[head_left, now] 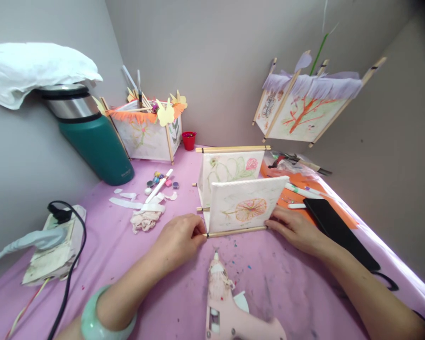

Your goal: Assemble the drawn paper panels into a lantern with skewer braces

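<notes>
A partly open lantern (239,167) of white panels and thin wooden sticks stands in the middle of the purple-covered table. Its near panel (250,208) bears an orange round flower drawing; the panel behind shows a pink flower and green lines. Along the near panel's bottom runs a wooden stick (237,232). My left hand (180,238) pinches that stick's left end, fingers closed. At the other end, my right hand (293,227) is closed on the panel's lower right corner, its fingertips partly hidden. A pink glue gun (226,302) lies just in front, nozzle pointing toward the lantern.
Left are a teal bottle (95,146), a power strip (53,250) with cables, paint pots (159,179) and crumpled white scraps (147,219). A finished lantern (141,137) and red bucket (189,140) stand behind. Right, another lantern (308,111) hangs above a black phone (340,231).
</notes>
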A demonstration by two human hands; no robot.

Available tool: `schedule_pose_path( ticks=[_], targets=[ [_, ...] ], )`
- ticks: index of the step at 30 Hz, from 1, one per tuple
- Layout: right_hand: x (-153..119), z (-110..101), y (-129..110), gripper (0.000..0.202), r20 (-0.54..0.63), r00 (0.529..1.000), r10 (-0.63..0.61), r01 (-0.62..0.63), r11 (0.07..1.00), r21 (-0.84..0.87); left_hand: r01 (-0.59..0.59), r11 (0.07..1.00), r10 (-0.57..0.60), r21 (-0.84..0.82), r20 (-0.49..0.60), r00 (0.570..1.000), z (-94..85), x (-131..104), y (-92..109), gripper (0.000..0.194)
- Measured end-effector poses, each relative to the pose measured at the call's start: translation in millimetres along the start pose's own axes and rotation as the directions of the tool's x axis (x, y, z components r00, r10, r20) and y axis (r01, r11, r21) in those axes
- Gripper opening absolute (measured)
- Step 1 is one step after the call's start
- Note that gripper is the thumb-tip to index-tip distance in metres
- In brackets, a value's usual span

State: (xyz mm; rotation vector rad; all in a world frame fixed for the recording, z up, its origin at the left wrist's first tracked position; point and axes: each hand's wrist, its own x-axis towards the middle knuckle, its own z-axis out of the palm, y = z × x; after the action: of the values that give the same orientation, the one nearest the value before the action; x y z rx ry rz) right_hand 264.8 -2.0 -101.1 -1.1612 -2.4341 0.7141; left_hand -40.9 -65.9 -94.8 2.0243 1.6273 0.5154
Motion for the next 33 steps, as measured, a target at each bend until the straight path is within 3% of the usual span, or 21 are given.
schedule_pose_path(
  ticks=[7,15,23,33],
  targets=[
    [0,-3,2,0.020,-0.011,1.000,0.017,-0.017,0.998,0.061,-0.087,0.994,0.085,-0.067,-0.021,0.996,4.4,6,8,0.013],
    [-5,-3,5,0.014,-0.053,0.998,0.039,-0.029,0.984,0.175,-0.047,0.999,0.047,-0.006,-0.007,0.999,7.1,10,16,0.021],
    [-4,5,8,0.018,-0.083,0.996,0.025,-0.012,0.986,0.163,-0.027,1.000,0.027,-0.004,-0.029,0.999,17.4,16,17,0.022],
    [0,6,11,0.022,-0.082,0.997,0.007,0.005,0.990,0.142,-0.014,0.998,0.013,-0.069,-0.007,1.000,17.3,20,14,0.022]
  ],
)
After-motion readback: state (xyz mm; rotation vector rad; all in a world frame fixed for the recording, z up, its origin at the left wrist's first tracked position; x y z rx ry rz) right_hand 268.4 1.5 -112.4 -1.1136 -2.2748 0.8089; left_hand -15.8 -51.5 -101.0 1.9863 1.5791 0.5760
